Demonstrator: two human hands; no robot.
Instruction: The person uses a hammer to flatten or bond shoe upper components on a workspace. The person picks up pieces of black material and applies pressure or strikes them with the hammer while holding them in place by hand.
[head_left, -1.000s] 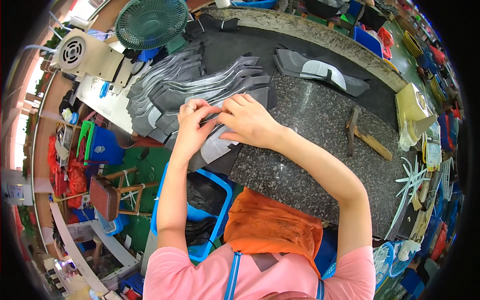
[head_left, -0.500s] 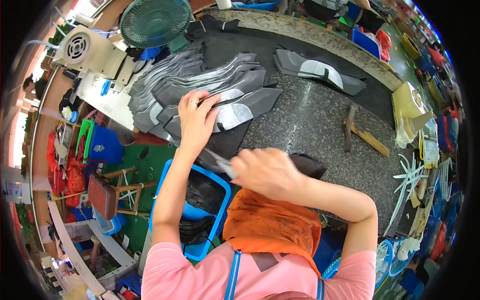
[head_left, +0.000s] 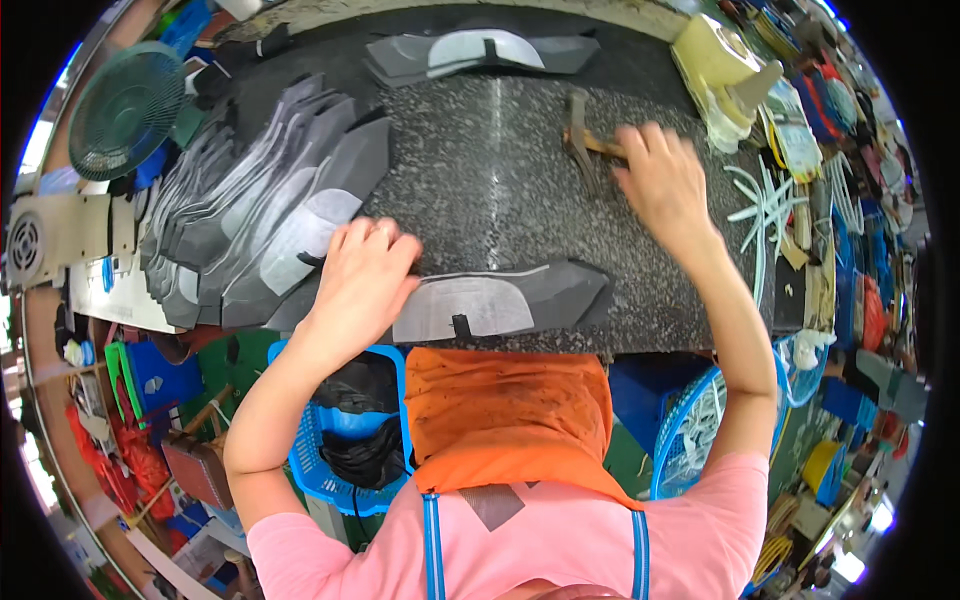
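Observation:
At the near edge of the dark stone worktop lies a flat grey cut piece with a pale rounded patch and a small black tab. My left hand has its fingers curled over the left end of this piece. Further right, my right hand is closed over the wooden handle of a hammer, covering most of the handle. The hammer's dark head rests on the stone. A stack of similar grey pieces spreads out left of my left hand. Another such piece lies at the far side.
A green fan and a cream machine stand at left. Below the worktop is a blue basket with black pieces. At right are a yellowish container, white strips and another blue basket.
The view has shifted. My left hand has left the stack and is on a grey piece at the near edge. My right hand has moved from the near edge to the hammer's handle.

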